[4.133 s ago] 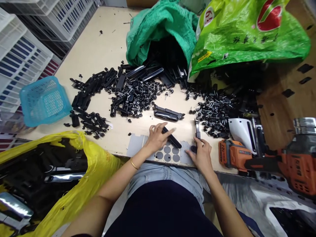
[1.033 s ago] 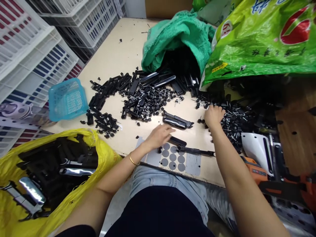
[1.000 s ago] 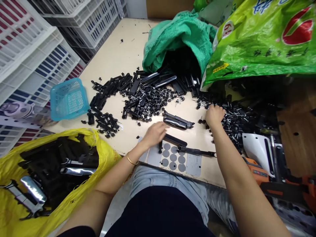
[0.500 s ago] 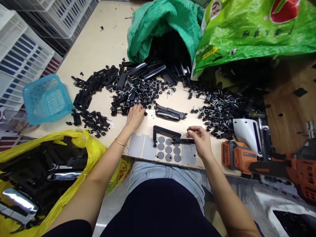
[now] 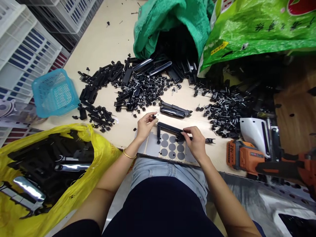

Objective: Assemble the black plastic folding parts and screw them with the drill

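Observation:
My left hand (image 5: pixel 144 124) pinches a small black pin (image 5: pixel 154 116) between thumb and fingers, just above the left end of a black folding bracket (image 5: pixel 170 128). The bracket lies on a grey metal plate with dark round spots (image 5: pixel 170 149) at the table's near edge. My right hand (image 5: pixel 195 141) has its fingers closed on the bracket's joint, where a second black arm (image 5: pixel 206 140) runs out to the right.
Piles of black pins (image 5: pixel 223 108) and black plastic parts (image 5: pixel 138 90) cover the table (image 5: pixel 103 49). Behind them are a green sack (image 5: pixel 172 23) and a bright green bag (image 5: pixel 256 29). A blue basket (image 5: pixel 54 93) stands left, a yellow bag (image 5: pixel 49 171) near left, an orange drill (image 5: pixel 247 158) right.
My left hand has come back from the middle pile with a pin to the bracket's left end. My right hand has moved down onto the bracket's joint.

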{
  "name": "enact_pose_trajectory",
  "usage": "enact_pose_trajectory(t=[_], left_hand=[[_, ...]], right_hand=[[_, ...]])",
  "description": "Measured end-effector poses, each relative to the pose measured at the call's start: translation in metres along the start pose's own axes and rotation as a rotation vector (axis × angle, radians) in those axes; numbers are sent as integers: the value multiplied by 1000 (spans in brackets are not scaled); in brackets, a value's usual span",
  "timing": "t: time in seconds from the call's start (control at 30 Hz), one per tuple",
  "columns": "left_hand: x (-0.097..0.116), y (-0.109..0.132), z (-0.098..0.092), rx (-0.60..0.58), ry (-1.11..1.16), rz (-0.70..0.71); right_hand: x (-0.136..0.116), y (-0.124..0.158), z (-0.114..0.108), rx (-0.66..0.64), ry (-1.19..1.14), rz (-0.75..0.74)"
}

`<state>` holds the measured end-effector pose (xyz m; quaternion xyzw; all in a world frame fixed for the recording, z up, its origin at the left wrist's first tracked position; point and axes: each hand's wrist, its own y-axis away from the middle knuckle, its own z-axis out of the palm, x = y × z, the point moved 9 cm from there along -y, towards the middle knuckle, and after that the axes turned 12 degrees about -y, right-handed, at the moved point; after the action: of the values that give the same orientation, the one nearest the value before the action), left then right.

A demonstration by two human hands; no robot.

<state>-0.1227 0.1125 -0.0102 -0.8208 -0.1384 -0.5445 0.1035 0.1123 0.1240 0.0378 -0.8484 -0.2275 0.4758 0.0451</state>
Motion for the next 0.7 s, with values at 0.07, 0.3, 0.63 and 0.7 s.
enact_pose_trajectory(t=[0.07, 0.3, 0.63, 0.7], left_hand=[[-7, 1, 2, 29, 4, -17], [26, 12, -1, 57, -334, 335], [36, 39, 10, -147, -706, 662], [30, 43, 13, -215, -693, 642]], right_hand=[[-2, -1, 0, 3, 48, -25], [-8, 3, -2, 87, 38, -88], [3, 27, 13, 29, 159, -219], [5, 35, 18, -77, 211, -281]])
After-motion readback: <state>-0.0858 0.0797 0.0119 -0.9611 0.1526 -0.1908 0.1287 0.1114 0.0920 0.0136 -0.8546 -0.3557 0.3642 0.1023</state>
